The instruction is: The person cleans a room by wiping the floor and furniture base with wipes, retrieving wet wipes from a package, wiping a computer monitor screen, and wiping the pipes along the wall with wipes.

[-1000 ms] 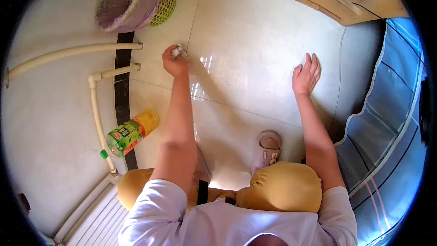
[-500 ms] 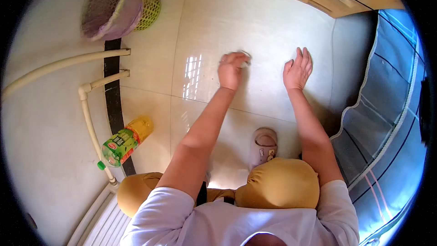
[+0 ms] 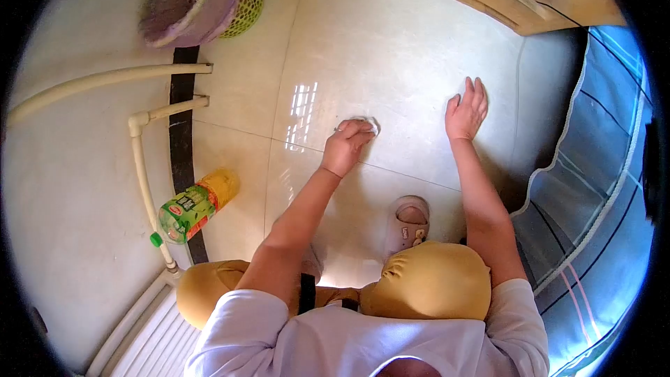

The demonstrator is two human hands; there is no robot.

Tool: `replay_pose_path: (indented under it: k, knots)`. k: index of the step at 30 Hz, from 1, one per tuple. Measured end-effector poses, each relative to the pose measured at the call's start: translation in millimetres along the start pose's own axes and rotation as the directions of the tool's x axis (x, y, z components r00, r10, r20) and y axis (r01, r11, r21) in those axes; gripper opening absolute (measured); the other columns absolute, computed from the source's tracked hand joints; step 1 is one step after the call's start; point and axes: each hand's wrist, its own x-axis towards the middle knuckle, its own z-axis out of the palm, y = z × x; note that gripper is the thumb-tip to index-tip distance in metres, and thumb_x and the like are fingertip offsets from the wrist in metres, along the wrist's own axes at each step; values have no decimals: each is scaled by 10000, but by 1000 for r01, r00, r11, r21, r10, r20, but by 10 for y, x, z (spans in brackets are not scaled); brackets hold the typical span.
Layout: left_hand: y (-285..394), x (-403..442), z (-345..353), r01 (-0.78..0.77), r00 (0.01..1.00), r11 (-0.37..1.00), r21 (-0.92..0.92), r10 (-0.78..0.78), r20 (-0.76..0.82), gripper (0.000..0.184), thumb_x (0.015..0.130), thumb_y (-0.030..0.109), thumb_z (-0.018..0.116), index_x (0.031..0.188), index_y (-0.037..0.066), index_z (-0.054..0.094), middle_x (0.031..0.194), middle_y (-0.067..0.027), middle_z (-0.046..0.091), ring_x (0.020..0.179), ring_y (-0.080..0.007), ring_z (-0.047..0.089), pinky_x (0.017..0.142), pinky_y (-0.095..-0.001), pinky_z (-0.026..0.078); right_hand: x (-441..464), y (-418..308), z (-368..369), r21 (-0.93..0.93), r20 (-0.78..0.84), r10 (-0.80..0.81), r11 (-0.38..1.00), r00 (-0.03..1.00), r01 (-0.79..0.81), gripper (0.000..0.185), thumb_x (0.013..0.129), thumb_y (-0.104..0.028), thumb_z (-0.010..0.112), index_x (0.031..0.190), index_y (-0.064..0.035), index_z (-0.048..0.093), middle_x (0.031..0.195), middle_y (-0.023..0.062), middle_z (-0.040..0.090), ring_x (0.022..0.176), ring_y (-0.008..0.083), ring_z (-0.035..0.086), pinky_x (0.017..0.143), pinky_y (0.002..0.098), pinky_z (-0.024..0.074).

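Note:
My left hand (image 3: 346, 145) is closed on a crumpled white tissue (image 3: 374, 128), low over the pale floor tiles (image 3: 391, 63). Only an edge of the tissue shows past my fingers; the rest is hidden under them. Small dark specks lie on the tile beside those fingers. Farther right, my right hand (image 3: 466, 112) is open and holds nothing, its fingers stretched out and the thumb apart. Whether its palm touches the floor, I cannot tell.
A drink bottle with a green cap (image 3: 192, 209) lies on the left near white pipes (image 3: 143, 160). A lined waste basket (image 3: 244, 7) is at the upper left. Wooden furniture (image 3: 551, 10) borders the top right, and blue fabric (image 3: 593, 139) hangs at right. A pink clog (image 3: 408, 220) is below.
My left hand has moved toward my body with the tissue. My right hand stays open, shifted slightly in view. The whole view has moved a little.

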Motion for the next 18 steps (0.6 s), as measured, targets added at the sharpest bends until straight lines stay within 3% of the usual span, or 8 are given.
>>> replay_pose_path:
  k: [2,4,5,7,14,18]
  knots:
    - [27,-79,12,72,997,997,-39,-72,-11,294,660,-55,659,892,122,690,1073,-15,604,1002,-243,580,789,-321,516,0,9,7,-7,6,6,1000,1000,-6,486,821,-182,516,1286,-57,446,1374,128,371,1289,302,320,1087,447,232]
    - [91,-130,-8,257,949,966,-43,-260,-177,302,655,-39,674,899,137,701,1084,-22,593,974,-263,577,789,-334,513,4,-4,0,-18,4,4,1000,1000,-4,486,824,-182,513,1289,-57,444,1375,129,370,1290,303,319,1089,448,231]
    - [84,-134,-35,259,949,965,-39,-261,-175,302,655,-39,674,899,137,701,1084,-22,593,974,-263,577,789,-334,513,6,-13,2,-14,7,6,1000,1000,-6,486,824,-182,513,1289,-57,444,1375,129,370,1290,303,319,1089,448,231]
    - [119,-96,-154,136,979,951,279,-86,-182,330,647,-27,689,924,153,704,1085,-29,583,929,-269,571,774,-344,513,5,-27,-10,-15,9,24,1000,1000,-24,488,825,-179,511,1292,-57,440,1377,129,364,1294,302,313,1095,448,222]
    - [-62,-130,-62,226,962,947,230,-179,-209,329,647,15,703,924,192,708,985,-39,619,893,-268,572,784,-361,481,-7,16,-8,5,2,13,1000,1000,-13,496,824,-179,518,1298,-62,436,1381,128,360,1297,302,310,1096,450,217]
    - [-206,0,-261,216,976,935,282,-194,-104,333,688,-81,611,926,139,685,977,-48,611,889,-247,577,716,-326,513,-6,-14,-19,30,21,53,998,998,-54,488,822,-178,525,1291,-69,449,1377,124,371,1294,298,316,1088,448,232]
